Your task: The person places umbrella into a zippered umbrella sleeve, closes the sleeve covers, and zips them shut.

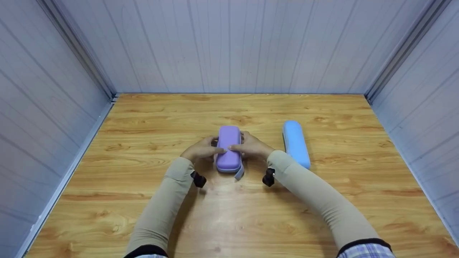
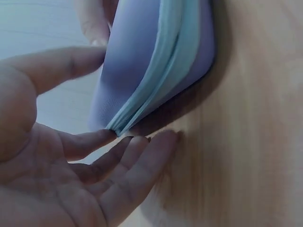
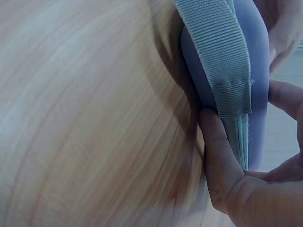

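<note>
A purple zippered case (image 1: 229, 157) with rounded corners stands lengthwise on the wooden table, between both hands. My left hand (image 1: 203, 148) grips its left side, thumb on the top face and fingers along the side. From the other side my right hand (image 1: 254, 146) holds it, with the thumb on top near the left thumb. A grey-blue zipper band (image 2: 156, 71) runs round the case's edge in the left wrist view. A woven grey strap (image 3: 222, 61) hangs from its right side in the right wrist view. The case looks closed.
A light blue case (image 1: 297, 145) lies on the table to the right, beside the right forearm. The wood-grain table (image 1: 150, 118) is bounded by a white panel wall (image 1: 229, 46) at the back and further panels left and right. Small black cameras sit on both wrists.
</note>
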A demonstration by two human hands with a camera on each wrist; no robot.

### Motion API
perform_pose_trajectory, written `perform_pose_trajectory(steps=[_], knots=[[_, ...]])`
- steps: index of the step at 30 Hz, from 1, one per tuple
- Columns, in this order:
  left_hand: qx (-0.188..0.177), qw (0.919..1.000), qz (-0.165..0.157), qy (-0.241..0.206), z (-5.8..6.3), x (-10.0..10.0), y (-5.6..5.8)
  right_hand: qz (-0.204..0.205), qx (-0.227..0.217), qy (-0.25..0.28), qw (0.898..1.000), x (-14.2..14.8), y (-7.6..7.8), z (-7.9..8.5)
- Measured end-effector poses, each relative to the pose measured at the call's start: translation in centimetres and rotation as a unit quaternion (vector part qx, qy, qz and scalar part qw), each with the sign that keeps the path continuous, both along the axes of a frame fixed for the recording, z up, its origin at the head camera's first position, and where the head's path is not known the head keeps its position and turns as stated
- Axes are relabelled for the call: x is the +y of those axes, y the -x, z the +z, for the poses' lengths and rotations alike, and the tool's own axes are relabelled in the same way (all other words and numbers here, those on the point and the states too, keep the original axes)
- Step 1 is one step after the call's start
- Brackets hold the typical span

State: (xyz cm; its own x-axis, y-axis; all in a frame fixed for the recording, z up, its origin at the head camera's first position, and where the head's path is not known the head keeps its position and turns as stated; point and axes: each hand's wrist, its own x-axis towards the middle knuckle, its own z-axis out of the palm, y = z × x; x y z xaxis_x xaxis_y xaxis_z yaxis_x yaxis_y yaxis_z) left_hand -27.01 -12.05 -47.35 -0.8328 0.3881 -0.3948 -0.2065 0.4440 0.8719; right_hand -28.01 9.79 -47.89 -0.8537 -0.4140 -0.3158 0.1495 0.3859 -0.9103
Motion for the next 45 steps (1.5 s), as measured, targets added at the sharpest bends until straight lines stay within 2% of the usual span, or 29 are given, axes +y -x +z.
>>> perform_pose_trajectory(steps=[7,12,15,18,22,26,34,37,38,39,42,44,45], knots=[[0.022,0.9994,0.022,0.016,0.2,0.6,2.0,-0.007,-0.011,0.012,1.0,0.0,0.1,0.0],[0.053,0.996,0.061,0.039,0.0,1.8,3.8,-0.018,-0.014,0.027,0.999,0.1,0.1,-0.2],[0.046,0.9947,0.083,0.041,0.1,2.6,4.5,-0.015,-0.015,0.037,0.999,0.1,0.1,-0.3],[0.051,0.9934,0.085,0.059,0.4,3.3,5.2,-0.013,-0.018,0.047,0.999,0.1,0.1,-0.4],[0.057,0.9936,0.045,0.086,1.2,3.7,5.9,-0.017,-0.017,0.043,0.999,0.2,0.2,-0.5],[0.037,0.9937,-0.005,0.106,2.0,3.4,6.5,-0.018,-0.015,0.022,0.999,0.2,0.1,-0.4],[-0.003,0.9842,-0.081,0.157,3.5,2.6,8.1,-0.018,-0.011,0.016,1.0,0.0,0.0,-0.2],[0.005,0.9755,-0.112,0.19,3.7,3.1,8.5,-0.018,-0.007,0.018,1.0,0.0,0.1,-0.2],[0.018,0.969,-0.126,0.212,3.7,3.4,8.6,-0.017,-0.006,0.018,1.0,0.0,0.1,-0.3],[0.036,0.96,-0.144,0.238,3.7,3.7,8.7,-0.017,-0.003,0.016,1.0,0.0,0.1,-0.3],[0.096,0.9261,-0.182,0.316,3.5,4.8,8.9,-0.017,0.008,0.003,1.0,0.1,0.2,-0.4],[0.126,0.9074,-0.188,0.354,3.4,5.4,8.8,-0.016,0.013,-0.002,1.0,0.0,0.2,-0.5],[0.135,0.9025,-0.186,0.365,3.3,5.6,8.8,-0.017,0.015,-0.005,1.0,0.0,0.2,-0.5]])
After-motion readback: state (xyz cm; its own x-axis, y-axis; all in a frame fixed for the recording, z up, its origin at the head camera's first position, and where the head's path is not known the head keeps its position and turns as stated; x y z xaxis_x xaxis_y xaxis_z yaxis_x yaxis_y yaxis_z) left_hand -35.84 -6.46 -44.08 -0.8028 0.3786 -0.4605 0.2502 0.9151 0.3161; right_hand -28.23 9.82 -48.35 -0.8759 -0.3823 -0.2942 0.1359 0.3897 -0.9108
